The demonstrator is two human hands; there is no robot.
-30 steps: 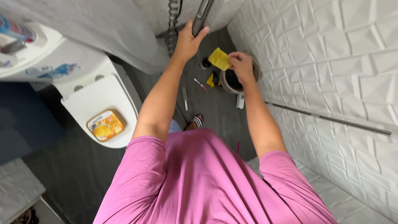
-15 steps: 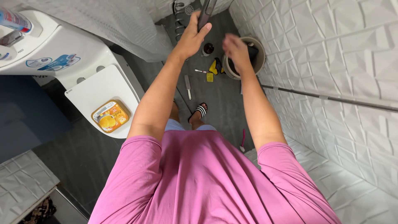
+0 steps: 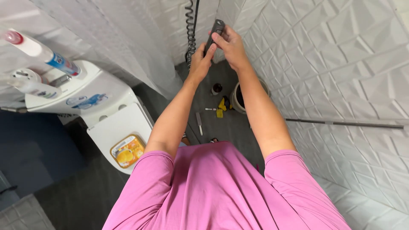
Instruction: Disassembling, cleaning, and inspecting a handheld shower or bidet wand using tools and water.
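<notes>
My left hand [image 3: 199, 59] and right hand [image 3: 230, 44], fingers closed around dark spray handle [image 3: 214, 34], coiled hose [image 3: 190, 32] just left, bucket [image 3: 237, 99] on floor below, toilet [image 3: 106, 115] far left.

White tiles with a raised geometric relief cover the wall [image 3: 341, 64] on the right, where a thin metal rail [image 3: 345, 124] runs along it. The floor [image 3: 76, 200] is dark grey. A white toilet [image 3: 115, 123] stands at the left with its lid shut, and a yellow-orange pack [image 3: 127, 150] lies on the lid's near edge. A pale curtain [image 3: 123, 47] hangs behind the toilet. The light is even and bright.
</notes>
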